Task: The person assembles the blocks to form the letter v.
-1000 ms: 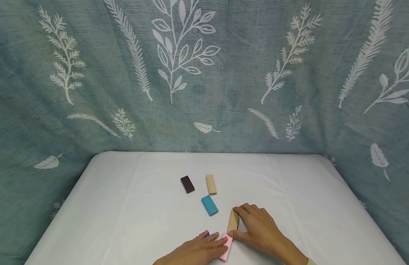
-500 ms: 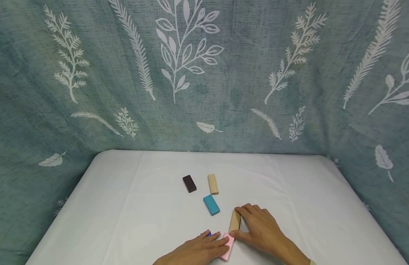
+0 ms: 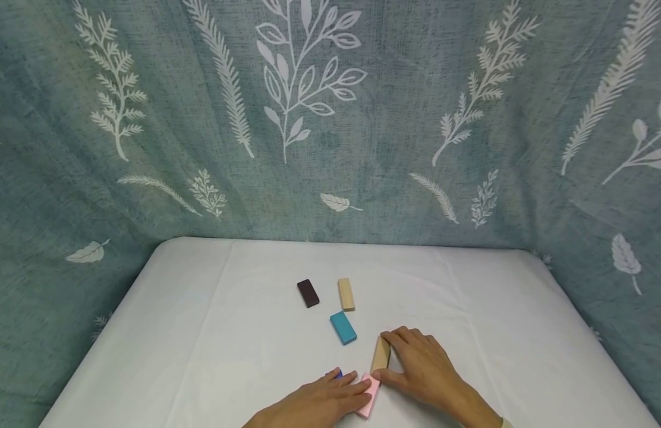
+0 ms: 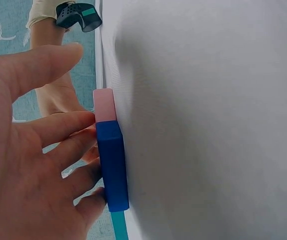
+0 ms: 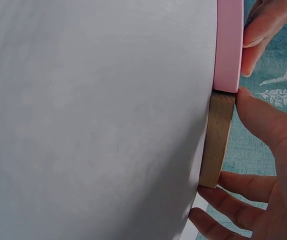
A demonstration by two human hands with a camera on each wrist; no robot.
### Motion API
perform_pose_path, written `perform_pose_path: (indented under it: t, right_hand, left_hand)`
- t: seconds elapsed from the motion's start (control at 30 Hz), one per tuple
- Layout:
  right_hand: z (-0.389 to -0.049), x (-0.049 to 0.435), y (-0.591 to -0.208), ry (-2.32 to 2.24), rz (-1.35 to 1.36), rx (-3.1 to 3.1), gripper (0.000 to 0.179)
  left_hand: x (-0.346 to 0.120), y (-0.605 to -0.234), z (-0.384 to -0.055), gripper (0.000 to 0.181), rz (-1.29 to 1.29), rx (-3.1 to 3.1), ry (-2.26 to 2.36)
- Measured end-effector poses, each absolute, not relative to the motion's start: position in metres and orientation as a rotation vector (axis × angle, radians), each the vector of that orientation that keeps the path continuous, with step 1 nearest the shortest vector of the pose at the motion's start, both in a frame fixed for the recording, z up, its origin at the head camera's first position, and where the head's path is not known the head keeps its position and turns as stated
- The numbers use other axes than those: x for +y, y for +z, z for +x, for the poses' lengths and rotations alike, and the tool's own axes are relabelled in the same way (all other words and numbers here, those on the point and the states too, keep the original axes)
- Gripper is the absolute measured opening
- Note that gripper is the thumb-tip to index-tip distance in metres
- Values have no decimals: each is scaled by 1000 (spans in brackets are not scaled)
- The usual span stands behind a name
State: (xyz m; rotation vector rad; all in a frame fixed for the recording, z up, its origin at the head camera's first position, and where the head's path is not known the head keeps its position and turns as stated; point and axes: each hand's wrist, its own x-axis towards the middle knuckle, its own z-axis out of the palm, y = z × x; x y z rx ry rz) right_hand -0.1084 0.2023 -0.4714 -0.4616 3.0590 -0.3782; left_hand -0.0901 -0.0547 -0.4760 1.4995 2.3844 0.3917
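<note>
My left hand (image 3: 314,401) lies with outstretched fingers over a pink block (image 3: 369,398) and a dark blue block (image 4: 112,167). Its palm covers most of the blue one in the head view; the left wrist view shows the two blocks touching. On the other side, my right hand (image 3: 427,371) holds a plain wooden block (image 3: 381,355) between thumb and fingers, the thumb at the end by the pink block and the fingers at the far end. In the right wrist view the wooden block meets the pink block end to end.
Farther back on the white tabletop (image 3: 245,345) lie a teal block (image 3: 343,328), a second plain wooden block (image 3: 346,295) and a dark brown block (image 3: 308,293). A green leaf-patterned cloth (image 3: 394,119) hangs behind and beside the table.
The head view has shifted slightly. Both hands and the blocks keep their places relative to each other.
</note>
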Motion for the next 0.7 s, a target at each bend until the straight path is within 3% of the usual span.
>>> perform_pose_path:
  t: [0.7]
  right_hand:
    - [-108, 202, -472, -380, -479, 3066, 76]
  left_hand:
    - [-56, -475, -88, 77, 1462, 2374, 440]
